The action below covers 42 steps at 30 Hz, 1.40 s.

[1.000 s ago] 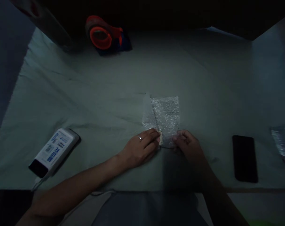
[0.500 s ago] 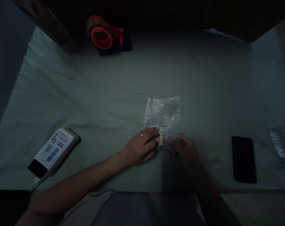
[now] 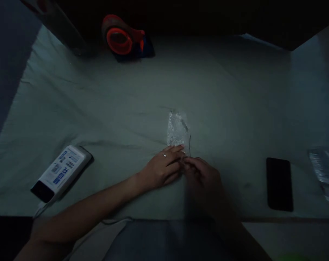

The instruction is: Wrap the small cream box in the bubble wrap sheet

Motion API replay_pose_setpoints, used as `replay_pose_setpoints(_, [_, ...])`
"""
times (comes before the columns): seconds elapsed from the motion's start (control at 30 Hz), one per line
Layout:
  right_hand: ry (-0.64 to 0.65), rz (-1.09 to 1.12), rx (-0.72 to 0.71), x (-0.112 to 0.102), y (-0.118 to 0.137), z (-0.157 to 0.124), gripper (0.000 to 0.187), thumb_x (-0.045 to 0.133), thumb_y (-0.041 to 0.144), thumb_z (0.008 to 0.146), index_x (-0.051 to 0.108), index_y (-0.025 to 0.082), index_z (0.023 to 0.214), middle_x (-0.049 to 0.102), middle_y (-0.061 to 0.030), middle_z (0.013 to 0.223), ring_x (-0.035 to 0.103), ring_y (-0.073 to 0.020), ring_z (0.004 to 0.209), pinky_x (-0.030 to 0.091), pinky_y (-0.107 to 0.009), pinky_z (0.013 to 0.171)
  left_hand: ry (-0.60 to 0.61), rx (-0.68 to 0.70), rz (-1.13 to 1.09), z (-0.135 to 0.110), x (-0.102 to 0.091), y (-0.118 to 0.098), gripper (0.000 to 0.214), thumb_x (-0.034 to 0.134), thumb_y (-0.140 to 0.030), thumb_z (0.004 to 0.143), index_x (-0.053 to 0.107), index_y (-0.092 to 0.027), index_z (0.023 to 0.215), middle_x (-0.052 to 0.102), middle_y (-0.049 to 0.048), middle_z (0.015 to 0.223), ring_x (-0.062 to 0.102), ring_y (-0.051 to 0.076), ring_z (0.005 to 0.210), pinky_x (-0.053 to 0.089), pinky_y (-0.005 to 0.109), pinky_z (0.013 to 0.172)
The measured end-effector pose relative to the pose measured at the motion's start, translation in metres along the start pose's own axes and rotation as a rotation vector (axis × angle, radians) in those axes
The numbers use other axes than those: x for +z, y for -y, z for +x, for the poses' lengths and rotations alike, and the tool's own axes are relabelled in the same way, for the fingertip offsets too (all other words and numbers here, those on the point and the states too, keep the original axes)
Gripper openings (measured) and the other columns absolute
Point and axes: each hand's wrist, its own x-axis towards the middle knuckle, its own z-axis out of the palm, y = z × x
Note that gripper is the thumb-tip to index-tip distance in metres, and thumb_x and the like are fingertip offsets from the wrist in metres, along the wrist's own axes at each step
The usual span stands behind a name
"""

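A small piece of bubble wrap (image 3: 177, 131) lies folded into a narrow strip on the pale cloth-covered table (image 3: 126, 108). My left hand (image 3: 164, 166), with a ring on one finger, rests with curled fingers on the near end of the wrap. My right hand (image 3: 202, 175) is in shadow just right of it, its fingers closed on the same near end. What is inside the wrap is hidden.
An orange tape dispenser (image 3: 120, 36) stands at the back. A white box with blue print (image 3: 61, 171) lies at the left. A black phone (image 3: 279, 183) and a shiny plastic bag (image 3: 324, 169) lie at the right.
The right half of the bubble wrap has been folded over to the left, so it is now narrower. My right hand moved left toward my left hand.
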Motion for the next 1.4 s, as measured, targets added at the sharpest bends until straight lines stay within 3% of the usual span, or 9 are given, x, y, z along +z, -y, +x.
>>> replay_pose_setpoints(0.1, [0.038, -0.091, -0.13, -0.003, -0.001, -0.001, 0.024, 0.044, 0.019, 0.089, 0.065, 0.015, 0.099, 0.068, -0.0062, 0.088, 0.064, -0.0153, 0.08, 0.049, -0.027, 0.071, -0.033, -0.035, 0.072, -0.001, -0.006, 0.0, 0.013, 0.051, -0.016, 0.083, 0.06, -0.014, 0.093, 0.056, 0.0154, 0.108, 0.05, 0.029, 0.113, 0.05, 0.048, 0.091])
replay_pose_setpoints(0.27, [0.031, -0.348, -0.239, -0.002, -0.006, 0.005, 0.019, 0.049, 0.02, 0.088, 0.066, 0.017, 0.095, 0.065, -0.0042, 0.08, 0.061, -0.0157, 0.069, 0.048, -0.028, 0.062, 0.028, 0.032, 0.05, -0.007, -0.013, 0.004, 0.018, 0.05, -0.013, 0.085, 0.056, -0.013, 0.102, 0.058, 0.0119, 0.098, 0.054, 0.022, 0.098, 0.054, 0.038, 0.083])
replay_pose_setpoints(0.37, [-0.026, -0.471, -0.328, 0.001, -0.009, 0.009, 0.015, 0.052, 0.019, 0.086, 0.067, 0.019, 0.089, 0.062, -0.0065, 0.085, 0.058, -0.0174, 0.074, 0.048, -0.029, 0.062, -0.022, -0.016, 0.026, -0.011, -0.013, 0.006, 0.01, 0.055, -0.016, 0.086, 0.053, -0.014, 0.095, 0.058, 0.0107, 0.098, 0.056, 0.02, 0.097, 0.055, 0.031, 0.079])
replay_pose_setpoints(0.5, [-0.126, -0.464, -0.523, 0.005, -0.019, 0.01, 0.014, 0.053, 0.014, 0.085, 0.065, 0.018, 0.088, 0.062, -0.0102, 0.099, 0.055, -0.0218, 0.092, 0.05, -0.037, 0.078, -0.028, -0.077, 0.02, -0.012, -0.012, 0.006, 0.014, 0.057, -0.019, 0.085, 0.05, -0.014, 0.096, 0.057, 0.0118, 0.102, 0.056, 0.019, 0.098, 0.055, 0.028, 0.075])
replay_pose_setpoints(0.67, [-0.134, -0.386, -0.629, 0.01, -0.033, 0.009, 0.019, 0.05, 0.009, 0.085, 0.061, 0.017, 0.098, 0.064, -0.0106, 0.106, 0.055, -0.0233, 0.104, 0.049, -0.043, 0.089, 0.039, -0.118, -0.085, -0.004, -0.016, 0.01, 0.014, 0.056, -0.02, 0.085, 0.053, -0.015, 0.098, 0.058, 0.0117, 0.102, 0.054, 0.022, 0.103, 0.051, 0.036, 0.087])
replay_pose_setpoints(0.9, [-0.054, -0.358, -0.667, 0.013, -0.043, 0.011, 0.028, 0.046, 0.01, 0.086, 0.055, 0.017, 0.111, 0.061, -0.0121, 0.119, 0.048, -0.024, 0.123, 0.047, -0.046, 0.097, -0.145, -0.605, -0.377, 0.022, -0.005, 0.019, 0.017, 0.053, -0.022, 0.086, 0.051, -0.018, 0.102, 0.062, 0.0047, 0.092, 0.061, 0.015, 0.087, 0.049, 0.03, 0.082])
replay_pose_setpoints(1.0, [-0.069, -0.379, -0.675, 0.013, -0.043, 0.011, 0.028, 0.046, 0.008, 0.084, 0.056, 0.015, 0.109, 0.063, -0.0131, 0.116, 0.049, -0.0244, 0.122, 0.047, -0.045, 0.096, -0.194, -0.692, -0.409, 0.04, 0.005, 0.027, 0.034, 0.061, -0.024, 0.081, 0.045, -0.02, 0.11, 0.062, -0.0003, 0.084, 0.06, 0.011, 0.073, 0.048, 0.024, 0.071])
replay_pose_setpoints(1.2, [-0.05, -0.381, -0.668, 0.013, -0.043, 0.009, 0.029, 0.044, 0.009, 0.085, 0.056, 0.015, 0.111, 0.061, -0.0136, 0.122, 0.047, -0.0247, 0.124, 0.045, -0.046, 0.098, -0.225, -0.603, -0.146, 0.055, 0.015, 0.043, 0.02, 0.052, -0.011, 0.081, 0.061, -0.018, 0.097, 0.065, 0.001, 0.081, 0.056, 0.012, 0.075, 0.046, 0.026, 0.073])
replay_pose_setpoints(1.4, [0.012, -0.384, -0.665, 0.009, -0.041, 0.009, 0.031, 0.043, 0.014, 0.085, 0.054, 0.015, 0.114, 0.058, -0.0151, 0.126, 0.045, -0.0256, 0.126, 0.045, -0.047, 0.098, -0.081, -0.538, 0.063, 0.045, 0.017, 0.054, 0.017, 0.056, -0.015, 0.081, 0.072, -0.016, 0.087, 0.067, 0.0038, 0.075, 0.053, 0.02, 0.082, 0.045, 0.037, 0.081])
